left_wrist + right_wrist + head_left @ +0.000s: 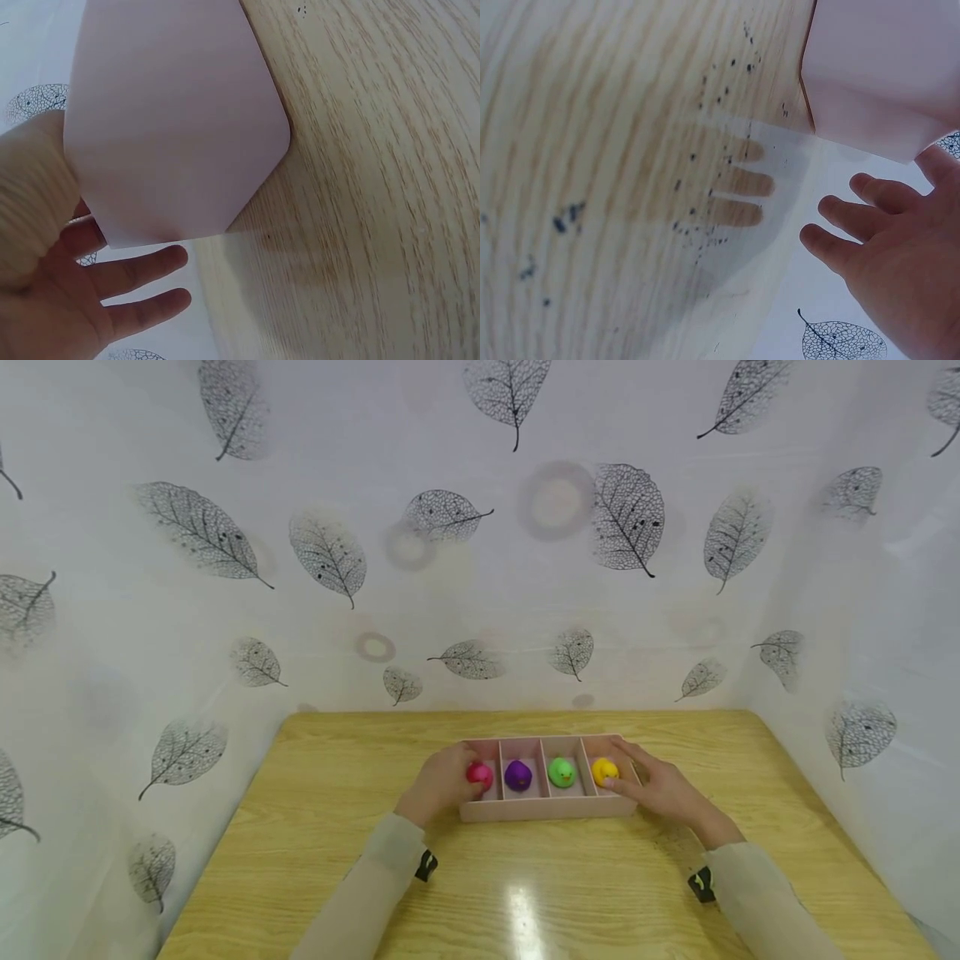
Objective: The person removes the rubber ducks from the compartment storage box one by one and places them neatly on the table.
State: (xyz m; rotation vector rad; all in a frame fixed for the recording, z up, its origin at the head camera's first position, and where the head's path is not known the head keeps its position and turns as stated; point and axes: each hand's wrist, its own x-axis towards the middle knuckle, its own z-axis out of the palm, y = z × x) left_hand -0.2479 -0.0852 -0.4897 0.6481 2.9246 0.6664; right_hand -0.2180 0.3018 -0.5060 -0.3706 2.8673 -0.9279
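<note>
A pale pink box [547,810] with a row of compartments stands on the table, one small toy duck in each visible section. My left hand [442,781] reaches over the left end and pinches the pink duck [482,776] between thumb and fingers. At the right end, my right hand [663,785] has its thumb by the yellow duck [603,770] and its index finger stretched over the compartment. Between them sit a purple duck [517,775] and a green duck [561,772]. Both wrist views show the other fingers spread outside the box's end walls, the ducks hidden.
The wooden table [337,877] ends at the back against a white curtain [480,593] printed with leaves, which also hangs along both sides. Dark specks [570,217] mark the tabletop near the right hand. Each wrist wears a dark band [702,885].
</note>
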